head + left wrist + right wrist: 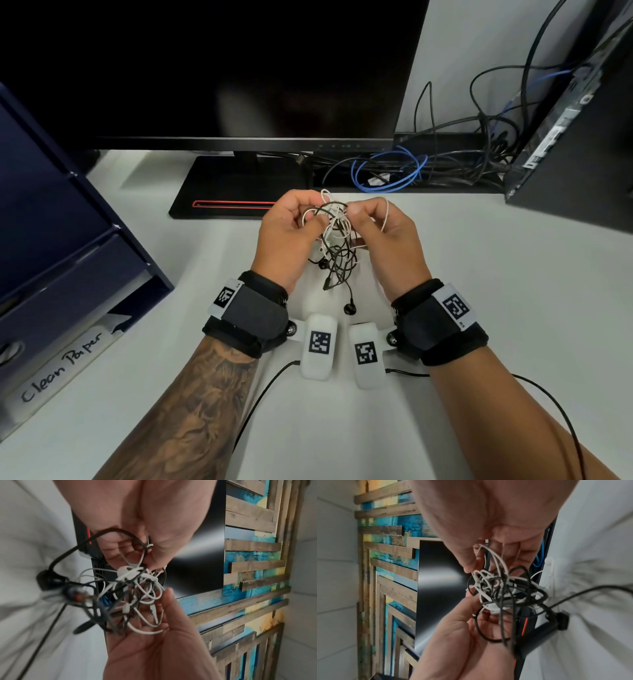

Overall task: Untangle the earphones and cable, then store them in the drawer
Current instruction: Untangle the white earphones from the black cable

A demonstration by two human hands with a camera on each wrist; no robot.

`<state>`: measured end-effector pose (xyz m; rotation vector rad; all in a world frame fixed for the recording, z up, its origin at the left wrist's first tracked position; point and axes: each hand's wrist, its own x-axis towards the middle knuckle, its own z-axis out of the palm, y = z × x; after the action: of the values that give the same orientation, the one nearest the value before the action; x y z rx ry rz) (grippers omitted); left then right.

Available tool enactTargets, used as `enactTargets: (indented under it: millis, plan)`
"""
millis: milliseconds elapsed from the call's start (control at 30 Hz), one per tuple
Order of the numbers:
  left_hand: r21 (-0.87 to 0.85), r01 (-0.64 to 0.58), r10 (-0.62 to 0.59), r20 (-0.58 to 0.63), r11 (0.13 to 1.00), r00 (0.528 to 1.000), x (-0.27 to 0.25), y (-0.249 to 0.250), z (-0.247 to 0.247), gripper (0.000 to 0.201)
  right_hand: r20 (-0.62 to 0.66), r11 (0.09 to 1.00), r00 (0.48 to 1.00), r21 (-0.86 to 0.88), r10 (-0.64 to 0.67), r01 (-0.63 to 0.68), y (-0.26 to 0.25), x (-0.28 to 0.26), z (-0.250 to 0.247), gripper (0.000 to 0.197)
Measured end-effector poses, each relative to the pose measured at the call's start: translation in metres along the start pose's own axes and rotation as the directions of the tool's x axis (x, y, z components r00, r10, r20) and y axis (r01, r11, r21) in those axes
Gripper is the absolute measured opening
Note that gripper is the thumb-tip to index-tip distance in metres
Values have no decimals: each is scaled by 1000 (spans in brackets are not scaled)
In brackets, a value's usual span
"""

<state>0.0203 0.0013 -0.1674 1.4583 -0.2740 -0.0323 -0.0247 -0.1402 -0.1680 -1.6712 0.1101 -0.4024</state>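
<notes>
A knot of black and white cords, the earphones and cable (337, 233), hangs above the white desk (479, 308) in front of the monitor stand. My left hand (315, 219) pinches its upper left side and my right hand (356, 216) pinches its upper right. A white loop arcs over the right hand's fingers. One black earbud (349, 309) dangles lowest. In the left wrist view the left hand (137, 557) nips a black and a white strand, and the right hand (157, 601) cups the knot (133, 588). In the right wrist view the right hand (488, 562) holds strands above the knot (503, 591), with the left hand (477, 609) beneath.
A dark blue drawer unit (68, 240) stands at the left, over a tray labelled "Clean Paper" (61, 370). A dark monitor (222, 68) on a black stand (239, 185) is behind the hands. Coiled blue cable (390, 174), black leads and a computer tower (575, 154) fill the back right.
</notes>
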Motion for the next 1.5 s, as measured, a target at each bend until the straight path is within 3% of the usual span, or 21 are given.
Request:
enactTargets:
  millis: [267,467,600,700,900,1000,1267,1367,1433,1500]
  plan:
    - [159,-104,127,-138,982,982,1,-1,-1,26,65,994,995,75,-79,74,-9,0,-5,6]
    - [197,-26,64,-194,980,979,2,1,-2,18,127,989,987,116,-102,87,-11,0,-5,25]
    - [109,73,-51,-190,991,980,1,1,-3,13,170,1000,985,5,21,-22,-7,1,-8,20]
    - [91,86,-69,-171,992,983,0,2,-2,17,109,998,992,-23,55,-53,-4,3,-10,5]
    - [-45,159,-161,-61,986,985,-1,9,-2,22,-7,997,999,-67,34,-34,-4,5,-14,30]
    - [-63,166,-171,-76,984,982,0,9,-5,21,-78,998,997,-56,30,-34,-3,7,-15,34]
    - [-138,202,-218,-114,970,969,5,11,-15,18,-222,999,974,18,40,-37,-6,11,-24,16]
    - [-177,258,-271,-56,950,961,5,14,-14,16,-128,996,989,58,71,-64,-8,10,-25,15]
    - [-178,281,-291,-33,943,956,5,12,-12,16,-26,997,998,55,53,-52,-8,8,-21,24]
    - [-197,298,-309,-27,934,951,5,11,-9,16,-6,998,1000,49,30,-30,-8,5,-19,30]
